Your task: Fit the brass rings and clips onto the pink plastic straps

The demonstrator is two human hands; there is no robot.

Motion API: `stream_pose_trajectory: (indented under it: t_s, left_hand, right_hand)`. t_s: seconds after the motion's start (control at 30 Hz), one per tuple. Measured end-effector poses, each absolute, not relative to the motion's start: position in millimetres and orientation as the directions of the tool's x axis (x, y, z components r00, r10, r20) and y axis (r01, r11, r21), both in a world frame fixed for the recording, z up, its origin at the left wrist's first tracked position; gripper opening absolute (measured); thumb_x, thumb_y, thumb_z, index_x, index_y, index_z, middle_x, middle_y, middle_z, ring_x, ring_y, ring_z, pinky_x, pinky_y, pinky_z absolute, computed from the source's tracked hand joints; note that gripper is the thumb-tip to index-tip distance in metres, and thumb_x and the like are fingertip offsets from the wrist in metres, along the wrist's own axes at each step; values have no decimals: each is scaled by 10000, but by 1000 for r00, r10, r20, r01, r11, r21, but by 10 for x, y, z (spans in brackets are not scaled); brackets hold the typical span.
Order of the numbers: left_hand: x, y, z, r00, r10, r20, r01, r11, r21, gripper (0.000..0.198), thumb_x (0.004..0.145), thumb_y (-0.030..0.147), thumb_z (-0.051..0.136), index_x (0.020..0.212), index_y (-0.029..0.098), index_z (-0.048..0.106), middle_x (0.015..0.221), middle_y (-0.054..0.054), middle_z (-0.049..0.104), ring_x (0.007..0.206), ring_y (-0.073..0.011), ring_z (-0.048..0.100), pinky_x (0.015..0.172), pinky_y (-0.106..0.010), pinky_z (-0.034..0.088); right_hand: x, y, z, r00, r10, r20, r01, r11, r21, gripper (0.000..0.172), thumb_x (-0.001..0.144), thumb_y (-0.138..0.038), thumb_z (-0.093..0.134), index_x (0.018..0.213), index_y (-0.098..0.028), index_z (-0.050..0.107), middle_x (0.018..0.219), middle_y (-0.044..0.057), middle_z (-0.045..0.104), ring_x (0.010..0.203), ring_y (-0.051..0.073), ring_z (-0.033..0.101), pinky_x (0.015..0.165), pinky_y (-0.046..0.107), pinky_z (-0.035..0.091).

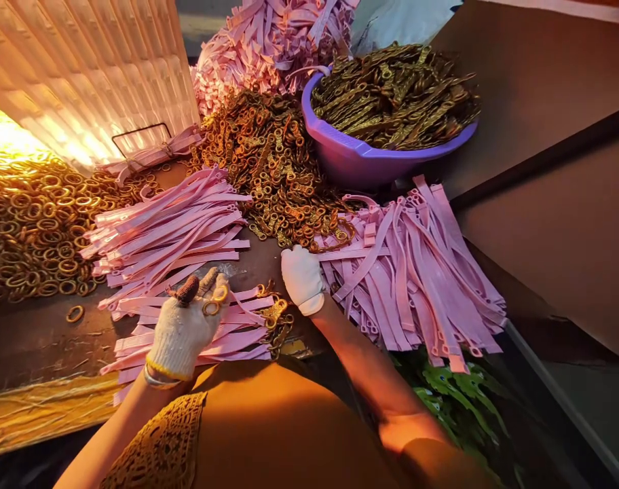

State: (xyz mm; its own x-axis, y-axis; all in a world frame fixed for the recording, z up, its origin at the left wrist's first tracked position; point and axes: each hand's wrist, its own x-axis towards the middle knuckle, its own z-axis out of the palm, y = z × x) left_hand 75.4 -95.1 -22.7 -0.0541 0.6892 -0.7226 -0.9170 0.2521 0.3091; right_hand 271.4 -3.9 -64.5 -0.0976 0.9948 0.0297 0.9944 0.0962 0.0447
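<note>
My left hand, in a knitted glove with dark finger ends, is closed around a few gold rings that show at its fingers. Under it lie pink straps, some with gold chain-like links at their right ends. My right hand, in a white glove, is curled at the near edge of a heap of small gold links. Its fingertips are turned away, so whatever they grip is hidden. Right beside it spreads a pile of pink straps.
Loose gold rings cover the left of the table. A purple basin heaped with dark gold strips stands behind. More pink straps lie left of centre, and a large pink mound rises at the back beside a ribbed translucent panel.
</note>
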Motion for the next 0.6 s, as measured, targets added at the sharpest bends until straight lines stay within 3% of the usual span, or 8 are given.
stream_pose_trajectory:
  t_s: [0.13,0.2,0.27,0.37,0.43,0.5,0.6]
  left_hand:
    - [819,-976,-293,-12,718,-696,-927,254,277,426,1005,202,390,1401,137,532,1093,-154,734,956,-242,733,792,-357,637]
    - [823,-1010,-329,-12,728,-686,-924,253,285,442,993,168,400,1415,137,526,1087,-157,735,934,-255,741,782,-374,646]
    - [816,-1039,-357,-6,752,-659,-916,260,306,467,975,110,398,1427,127,516,1085,-169,729,891,-252,749,726,-345,654]
    - [817,-1064,-380,-9,775,-632,-890,281,358,536,935,26,405,1454,132,489,1072,-187,717,847,-237,753,579,-241,625]
    - [833,-1075,-389,-31,772,-634,-884,275,378,564,909,-7,427,1449,142,493,1081,-178,716,861,-227,753,597,-227,628]
    - [860,-1094,-398,-51,782,-621,-881,257,397,547,881,-25,473,1398,141,541,1101,-157,720,881,-206,749,709,-254,648]
    - [902,-1144,-423,-83,823,-562,-835,251,490,494,834,-26,555,1292,145,619,1129,-131,721,920,-181,736,826,-269,636]
  right_hand:
    - [2769,-23,-567,-237,971,34,971,237,11,142,883,-94,522,928,-107,656,900,176,614,880,280,601,747,371,454]
    - [2830,-77,-499,-334,939,80,940,338,-49,169,780,-114,629,948,-109,652,1016,187,624,1000,312,577,855,420,462]
    - [2866,-190,-459,-416,901,123,867,434,-246,291,739,-90,599,1026,-111,638,1096,168,630,1042,291,576,907,402,476]
    - [2846,-435,-439,-531,819,219,588,542,-601,483,741,-27,473,1190,-149,602,1107,100,653,1015,214,617,917,323,506]
    - [2793,-592,-431,-542,780,314,451,585,-673,486,809,-57,465,1264,-178,586,1139,99,652,1044,218,623,953,344,506]
    - [2722,-702,-431,-504,779,374,388,591,-707,439,876,-124,506,1306,-175,575,1207,129,636,1098,246,615,1001,395,494]
    - [2605,-765,-470,-466,835,291,217,427,-878,416,916,-183,553,1332,-185,558,1248,116,637,1131,230,617,1037,396,495]
